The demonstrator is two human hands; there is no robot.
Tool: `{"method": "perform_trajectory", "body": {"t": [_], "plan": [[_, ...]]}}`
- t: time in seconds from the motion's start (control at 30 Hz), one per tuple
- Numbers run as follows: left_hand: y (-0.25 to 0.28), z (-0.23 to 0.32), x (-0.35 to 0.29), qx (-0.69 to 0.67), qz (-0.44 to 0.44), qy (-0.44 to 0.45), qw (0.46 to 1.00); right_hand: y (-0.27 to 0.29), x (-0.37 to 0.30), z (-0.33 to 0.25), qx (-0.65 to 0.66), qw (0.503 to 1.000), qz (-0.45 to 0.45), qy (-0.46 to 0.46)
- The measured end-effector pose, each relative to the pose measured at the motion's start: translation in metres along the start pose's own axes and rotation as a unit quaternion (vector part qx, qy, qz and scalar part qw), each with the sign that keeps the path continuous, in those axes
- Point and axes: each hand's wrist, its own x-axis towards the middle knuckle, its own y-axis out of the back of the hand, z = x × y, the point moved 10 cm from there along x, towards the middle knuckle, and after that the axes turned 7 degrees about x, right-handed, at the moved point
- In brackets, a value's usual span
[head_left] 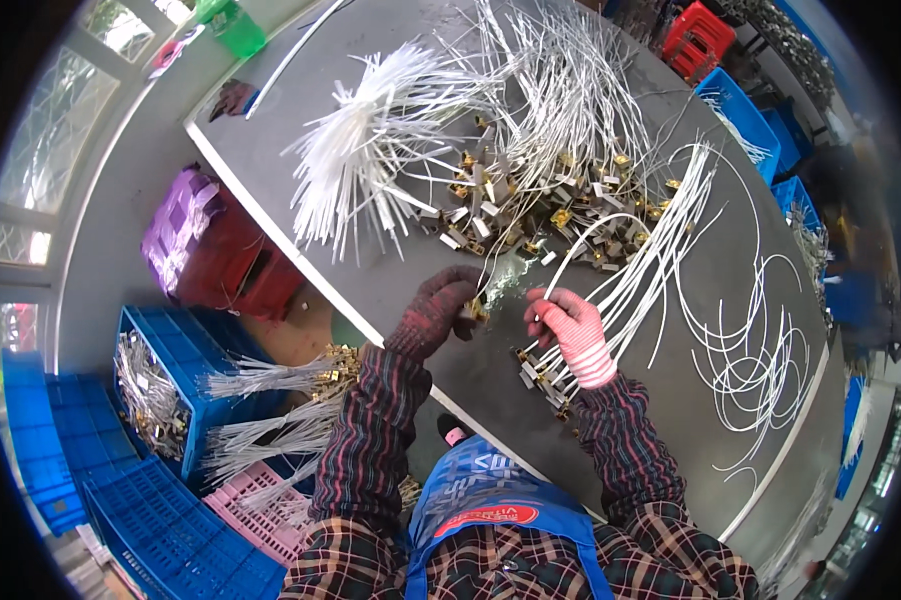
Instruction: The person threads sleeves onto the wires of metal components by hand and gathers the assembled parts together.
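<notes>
Left hand (438,312) pinches a brass clip (477,313) over the table (760,300); right hand (570,330) grips a white wire (582,240) (looped clear of the pile), ends brought together.

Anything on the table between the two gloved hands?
Head view: only bare grey table between left hand and right hand; brass part sits at the left fingertips.

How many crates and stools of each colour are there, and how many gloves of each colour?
Blue crates near the table: 6, such as the one full of wires
Pink crate: 1
Red stool: 1
Dark glove, left hand: 1
Pink-and-white glove, right hand: 1
Total: 10
</notes>
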Motion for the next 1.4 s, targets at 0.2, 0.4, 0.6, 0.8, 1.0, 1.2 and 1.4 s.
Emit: {"method": "perform_trajectory", "body": {"t": [0.2, 0.4, 0.6, 0.8, 1.0, 1.2, 1.4], "plan": [[0.005, 0.036, -0.02, 0.085, -0.01, -0.073, 0.994, -0.012, 0.003, -0.003, 0.029, 0.999, 0.005, 0.014], [0.005, 0.029, -0.038, 0.289, -0.019, -0.213, 0.933, -0.038, 0.003, 0.008, 0.051, 0.998, -0.033, -0.024], [0.007, 0.003, -0.035, 0.449, 0.017, -0.185, 0.874, -0.064, 0.01, 0.025, -0.137, 0.985, -0.102, 0.024], [0.022, 0.027, -0.039, 0.544, 0.17, -0.219, 0.792, -0.058, 0.026, 0.012, -0.543, 0.814, -0.063, 0.195], [0.036, 0.025, -0.068, 0.261, 0.199, -0.276, 0.903, -0.049, 0.018, 0.006, -0.27, 0.962, -0.014, 0.031], [0.011, -0.012, -0.089, 0.006, 0.139, -0.194, 0.971, -0.08, 0.007, 0.03, 0.146, 0.985, -0.049, -0.076], [0.015, -0.036, -0.104, 0.157, 0.181, -0.164, 0.957, -0.089, -0.005, 0.062, 0.371, 0.925, -0.077, -0.044]]}}
